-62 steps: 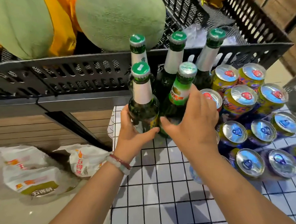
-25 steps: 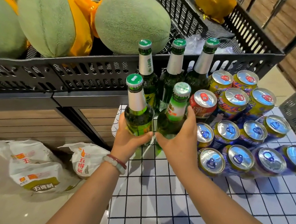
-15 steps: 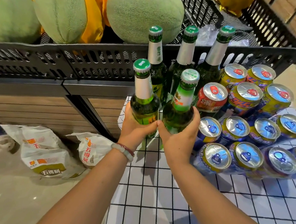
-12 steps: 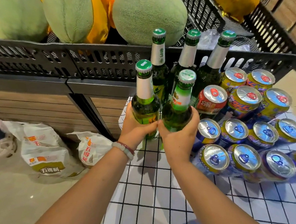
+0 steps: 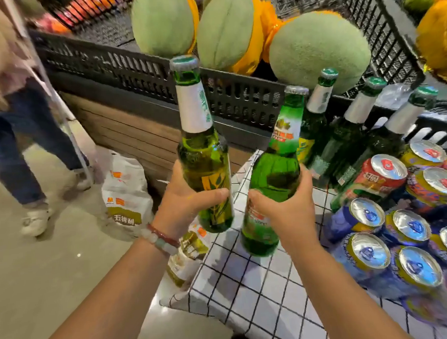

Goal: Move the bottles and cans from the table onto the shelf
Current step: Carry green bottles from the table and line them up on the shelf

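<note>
My left hand (image 5: 186, 200) grips a green beer bottle with a white neck label (image 5: 202, 144), lifted off the table and held over its left edge. My right hand (image 5: 287, 210) grips a second green bottle with a green neck label (image 5: 277, 166), also lifted above the checked tablecloth (image 5: 255, 285). Three more green bottles (image 5: 345, 133) stand at the back of the table. A red can (image 5: 374, 178) and several blue and yellow cans (image 5: 404, 231) fill the table's right side.
A black plastic crate (image 5: 238, 95) with green melons (image 5: 317, 51) stands behind the table on a wooden stand. White printed bags (image 5: 124, 191) lie on the floor at the left. A person in jeans (image 5: 14, 145) stands at the far left.
Both bottles have been lifted off the table and carried left and up. The view has swung left, bringing a person in jeans into sight.
</note>
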